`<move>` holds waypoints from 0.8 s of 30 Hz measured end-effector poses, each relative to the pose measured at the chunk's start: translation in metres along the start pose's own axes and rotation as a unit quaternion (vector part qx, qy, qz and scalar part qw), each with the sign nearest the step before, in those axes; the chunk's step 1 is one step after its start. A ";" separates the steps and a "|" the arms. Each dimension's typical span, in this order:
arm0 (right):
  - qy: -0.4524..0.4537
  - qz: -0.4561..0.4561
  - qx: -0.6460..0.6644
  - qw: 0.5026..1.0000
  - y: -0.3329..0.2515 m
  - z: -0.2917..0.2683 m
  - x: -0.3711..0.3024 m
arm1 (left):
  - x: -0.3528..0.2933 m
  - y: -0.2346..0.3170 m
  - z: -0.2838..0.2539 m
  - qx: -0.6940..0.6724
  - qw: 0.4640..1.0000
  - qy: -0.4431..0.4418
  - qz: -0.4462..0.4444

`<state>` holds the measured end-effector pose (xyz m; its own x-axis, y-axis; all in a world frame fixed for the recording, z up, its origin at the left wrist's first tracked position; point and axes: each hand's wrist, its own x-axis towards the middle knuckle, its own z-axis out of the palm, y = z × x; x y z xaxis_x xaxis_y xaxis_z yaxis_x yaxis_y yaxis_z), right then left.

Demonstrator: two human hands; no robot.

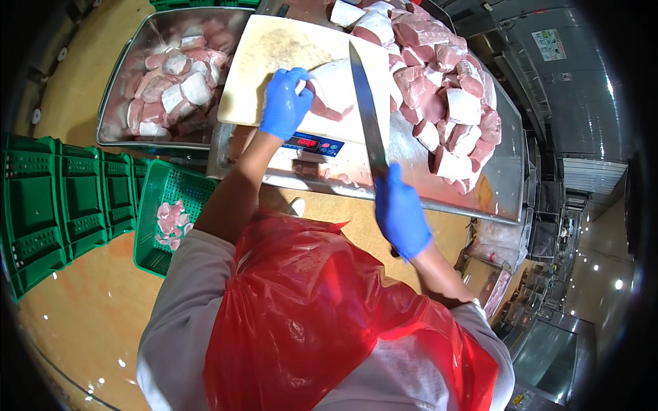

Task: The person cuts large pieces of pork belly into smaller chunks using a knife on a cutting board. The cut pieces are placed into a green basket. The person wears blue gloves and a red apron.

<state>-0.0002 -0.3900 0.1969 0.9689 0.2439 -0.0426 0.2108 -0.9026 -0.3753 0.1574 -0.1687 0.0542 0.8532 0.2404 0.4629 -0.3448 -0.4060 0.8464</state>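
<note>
My right hand (401,214), in a blue glove, is closed round the handle of a long butcher's knife (367,103). Its blade points away from me over the right part of a white cutting board (257,75). A piece of meat (334,89) with a white fat layer lies on the board, left of the blade and apart from it. My left hand (284,103), also gloved in blue, rests at the meat's left end with its fingers bent against it. Under the board's near edge a scale display (312,144) shows lit red digits.
Many cut meat chunks (445,96) are heaped on the steel table (411,185) at right. A metal tub (113,127) with more chunks stands at left. Below it, a green basket (147,240) holds meat scraps, beside stacked green crates (65,198).
</note>
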 end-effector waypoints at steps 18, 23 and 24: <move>-0.178 0.028 -0.181 0.967 0.007 0.019 -0.012 | -0.012 -0.026 -0.097 -0.283 0.950 -0.047 -0.126; -0.018 -0.046 -0.077 0.996 0.018 0.004 -0.021 | -0.069 -0.045 -0.204 -0.156 0.945 -0.098 -0.269; 0.052 -0.082 -0.040 0.995 0.027 0.008 -0.016 | -0.085 -0.051 -0.233 -0.159 0.940 -0.134 -0.270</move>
<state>-0.0114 -0.4153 0.1803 0.9281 0.3556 0.1102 0.3722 -0.8802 -0.2945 0.0110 0.0369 0.0327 0.9908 0.0873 -0.1032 0.1032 0.0050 0.9947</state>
